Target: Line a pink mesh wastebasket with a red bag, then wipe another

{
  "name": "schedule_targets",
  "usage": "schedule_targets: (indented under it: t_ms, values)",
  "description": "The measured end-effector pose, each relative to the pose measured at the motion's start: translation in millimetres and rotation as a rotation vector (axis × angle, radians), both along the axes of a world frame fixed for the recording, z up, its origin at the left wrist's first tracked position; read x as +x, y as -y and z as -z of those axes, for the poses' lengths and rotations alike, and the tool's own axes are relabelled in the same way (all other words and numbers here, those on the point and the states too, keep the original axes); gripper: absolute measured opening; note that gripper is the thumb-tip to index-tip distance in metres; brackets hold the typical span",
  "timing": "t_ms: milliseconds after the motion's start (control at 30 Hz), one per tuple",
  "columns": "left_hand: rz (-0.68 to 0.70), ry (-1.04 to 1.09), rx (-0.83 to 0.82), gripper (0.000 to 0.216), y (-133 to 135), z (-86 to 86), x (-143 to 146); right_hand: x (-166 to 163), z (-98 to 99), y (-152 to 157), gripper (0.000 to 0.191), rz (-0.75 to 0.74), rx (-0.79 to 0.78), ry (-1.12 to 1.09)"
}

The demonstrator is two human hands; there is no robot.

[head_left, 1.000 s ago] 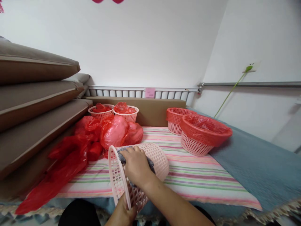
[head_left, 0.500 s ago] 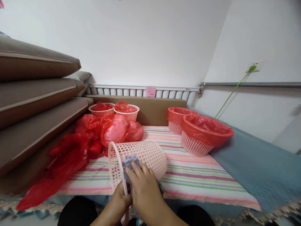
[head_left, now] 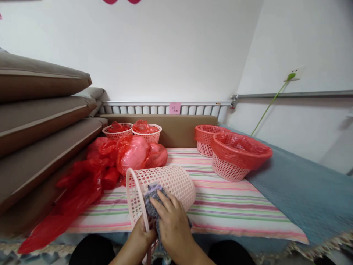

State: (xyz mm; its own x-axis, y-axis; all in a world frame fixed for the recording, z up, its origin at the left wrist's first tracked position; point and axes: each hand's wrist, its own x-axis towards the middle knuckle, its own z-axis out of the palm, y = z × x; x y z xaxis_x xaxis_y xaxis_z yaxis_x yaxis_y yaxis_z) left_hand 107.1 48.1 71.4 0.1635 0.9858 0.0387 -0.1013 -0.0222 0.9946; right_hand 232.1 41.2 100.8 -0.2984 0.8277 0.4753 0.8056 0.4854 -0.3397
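A pale pink perforated plastic basket lies on its side in front of me, its open rim facing left. My left hand grips the rim near the bottom, thumb on the outside. Against the basket's outer wall, close to the rim, my right hand presses a grey and lilac cloth, fingers laid over it. Part of the cloth is hidden beneath that hand. Red plastic bags, some bunched and puffed, lie just beyond the basket to the left.
Two baskets lined with red bags stand on the right of the striped cloth. Two more baskets holding red plastic are at the back left. Stacked brown cushions rise on the left. A radiator runs along the wall.
My right hand and the cloth have shifted slightly to the right along the basket wall. The left hand keeps its hold on the rim. The camera view has tilted a little.
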Motion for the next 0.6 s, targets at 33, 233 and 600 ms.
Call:
schedule_targets:
  t_ms: [33,233,600]
  values:
    - [0.007,0.011,-0.002,0.038,0,2.0,1,-1,-3.3,-3,0.059,0.005,0.001,-0.015]
    - [0.021,0.166,0.0,0.058,0,10.9,3,1,-25.0,-42,0.053,-0.027,0.008,-0.293]
    - [-0.049,0.206,-0.041,0.09,2,7.3,2,62,14.9,-78,0.047,0.237,0.07,-0.427]
